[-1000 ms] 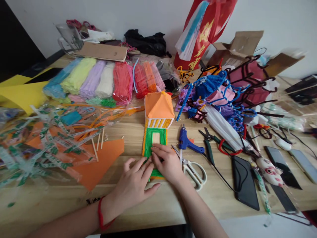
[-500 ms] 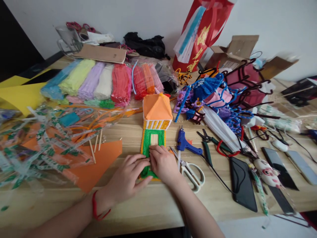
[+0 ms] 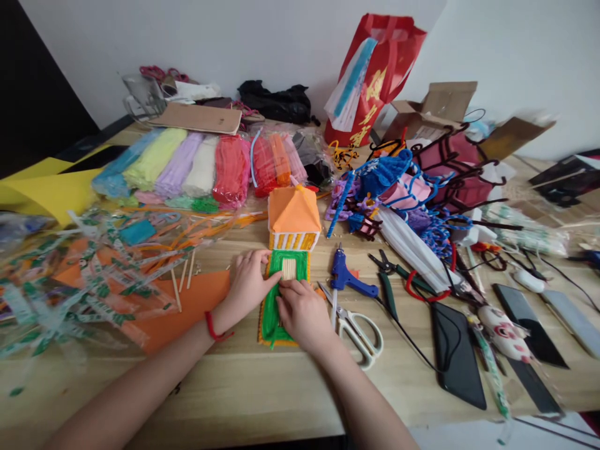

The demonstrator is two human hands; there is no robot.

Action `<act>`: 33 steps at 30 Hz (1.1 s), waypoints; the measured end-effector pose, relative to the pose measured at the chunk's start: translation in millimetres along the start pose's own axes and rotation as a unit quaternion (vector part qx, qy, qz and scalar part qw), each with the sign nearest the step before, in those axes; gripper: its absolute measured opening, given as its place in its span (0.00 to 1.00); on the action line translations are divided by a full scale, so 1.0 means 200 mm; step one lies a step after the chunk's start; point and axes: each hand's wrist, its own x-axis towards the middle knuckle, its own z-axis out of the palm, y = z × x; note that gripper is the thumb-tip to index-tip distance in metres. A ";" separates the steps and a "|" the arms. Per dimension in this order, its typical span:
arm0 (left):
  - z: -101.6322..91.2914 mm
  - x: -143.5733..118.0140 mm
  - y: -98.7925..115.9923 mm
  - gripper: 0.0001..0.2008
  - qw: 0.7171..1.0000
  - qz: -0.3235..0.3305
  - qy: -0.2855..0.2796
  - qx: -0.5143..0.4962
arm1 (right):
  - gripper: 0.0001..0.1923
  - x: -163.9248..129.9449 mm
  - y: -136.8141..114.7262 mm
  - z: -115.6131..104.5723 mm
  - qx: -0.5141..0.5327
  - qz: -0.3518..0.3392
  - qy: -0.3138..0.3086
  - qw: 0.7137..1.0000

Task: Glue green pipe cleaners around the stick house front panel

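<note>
A small craft house with an orange roof (image 3: pixel 294 211) and yellow-and-white striped walls stands on the table. In front of it extends a green fuzzy base (image 3: pixel 269 312) with an orange border and a pale slatted strip (image 3: pixel 289 269) down its middle. My left hand (image 3: pixel 248 281) lies at the base's left edge, thumb stretched over the green, fingers apart from it. My right hand (image 3: pixel 304 315) rests on the base with bent fingers pressed close together; whatever is under them is hidden. A loose green end, like pipe cleaner (image 3: pixel 273 341), sticks out near the front edge.
Right of the base lie a blue glue gun (image 3: pixel 349 278), scissors (image 3: pixel 360 331), green-handled pliers (image 3: pixel 389 287) and a black phone (image 3: pixel 457 356). Plastic wrappers (image 3: pixel 107 275) and orange sheet (image 3: pixel 187 312) spread left. Behind are bundled pipe cleaners (image 3: pixel 192 165) and a red bag (image 3: pixel 375 81).
My left hand has moved up along the base's left edge, uncovering its front left part. My right hand stays on the base, slightly lower. The view has shifted a little.
</note>
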 end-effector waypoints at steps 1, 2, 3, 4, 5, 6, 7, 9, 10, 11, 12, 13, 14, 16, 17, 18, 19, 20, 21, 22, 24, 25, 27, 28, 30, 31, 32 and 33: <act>0.01 0.02 0.01 0.19 1.000 -0.010 0.000 0.027 | 0.13 0.00 0.00 0.00 0.004 0.001 0.003 1.000; 0.02 0.03 0.02 0.19 0.999 -0.023 -0.001 0.048 | 0.13 0.00 0.00 0.00 0.009 0.002 0.006 1.000; 0.03 0.04 0.02 0.19 0.997 -0.038 -0.003 0.064 | 0.13 0.00 0.01 0.00 0.014 0.001 0.008 1.000; 0.03 0.04 0.02 0.18 0.996 -0.052 -0.007 0.075 | 0.14 0.00 0.00 0.00 0.017 0.000 0.009 1.000; 0.04 0.05 0.02 0.18 0.995 -0.064 -0.012 0.081 | 0.14 0.00 0.00 -0.01 0.021 -0.001 0.009 1.000; 0.04 0.05 0.02 0.18 0.994 -0.073 -0.018 0.082 | 0.15 0.00 0.00 -0.01 0.024 -0.002 0.007 1.000; 0.04 0.05 0.02 0.18 0.993 -0.080 -0.023 0.079 | 0.15 0.00 0.00 -0.02 0.026 -0.003 0.005 1.000; 0.04 0.05 0.03 0.18 0.993 -0.090 -0.030 0.074 | 0.16 0.00 -0.01 -0.03 0.030 -0.002 0.002 1.000; 0.04 0.05 0.03 0.18 0.992 -0.094 -0.032 0.073 | 0.16 0.00 -0.01 -0.03 0.031 -0.001 0.001 1.000; 0.04 0.06 0.04 0.17 0.992 -0.098 -0.033 0.073 | 0.16 0.00 -0.01 -0.03 0.032 -0.001 0.001 0.999; 0.04 0.06 0.05 0.17 0.992 -0.101 -0.034 0.074 | 0.16 0.00 -0.01 -0.03 0.033 -0.001 0.001 0.999; 0.04 0.06 0.05 0.17 0.991 -0.101 -0.034 0.075 | 0.15 0.00 -0.01 -0.03 0.033 -0.001 0.001 0.999; 0.04 0.06 0.06 0.16 0.991 -0.101 -0.034 0.077 | 0.15 0.00 -0.01 -0.03 0.033 0.000 0.000 0.999; 0.03 0.07 0.07 0.16 0.991 -0.098 -0.034 0.081 | 0.15 0.00 -0.01 -0.03 0.034 0.000 -0.001 0.999; 0.03 0.07 0.07 0.15 0.991 -0.097 -0.034 0.082 | 0.16 0.00 -0.01 -0.03 0.034 0.000 -0.001 0.999; 0.03 0.07 0.07 0.15 0.991 -0.097 -0.035 0.084 | 0.15 0.00 -0.01 -0.02 0.034 0.001 0.001 0.999; 0.03 0.07 0.07 0.15 0.991 -0.098 -0.037 0.084 | 0.15 0.00 -0.01 -0.02 0.034 0.001 0.002 0.999; 0.03 0.07 0.06 0.15 0.991 -0.100 -0.038 0.084 | 0.15 0.00 -0.01 -0.02 0.033 0.000 0.003 0.999; 0.03 0.07 0.06 0.15 0.991 -0.102 -0.040 0.082 | 0.15 0.00 -0.01 -0.02 0.032 0.000 0.003 0.999; 0.03 0.07 0.06 0.15 0.991 -0.104 -0.040 0.079 | 0.15 0.00 -0.01 -0.02 0.031 0.000 0.003 1.000; 0.03 0.08 0.06 0.15 0.991 -0.110 -0.039 0.071 | 0.15 0.00 -0.01 -0.02 0.033 0.001 0.001 0.999; 0.03 0.09 0.06 0.15 0.990 -0.116 -0.038 0.067 | 0.15 0.00 -0.01 -0.02 0.035 0.002 0.000 0.999; 0.03 0.10 0.07 0.14 0.989 -0.134 -0.039 0.056 | 0.16 0.00 -0.01 -0.02 0.042 0.007 0.001 0.999; 0.03 0.11 0.07 0.13 0.988 -0.143 -0.042 0.051 | 0.16 0.00 -0.01 -0.02 0.046 0.009 0.001 0.999; 0.03 0.12 0.08 0.13 0.986 -0.156 -0.046 0.039 | 0.16 0.00 -0.01 -0.03 0.052 0.013 0.001 0.999; 0.03 0.13 0.08 0.12 0.986 -0.158 -0.046 0.034 | 0.16 0.00 -0.01 -0.03 0.053 0.013 0.000 0.999; 0.02 0.13 0.08 0.12 0.985 -0.160 -0.046 0.031 | 0.16 0.00 -0.01 -0.03 0.054 0.013 0.000 0.998; 0.02 0.14 0.08 0.12 0.985 -0.163 -0.046 0.029 | 0.16 0.00 -0.01 -0.04 0.053 0.012 -0.001 0.998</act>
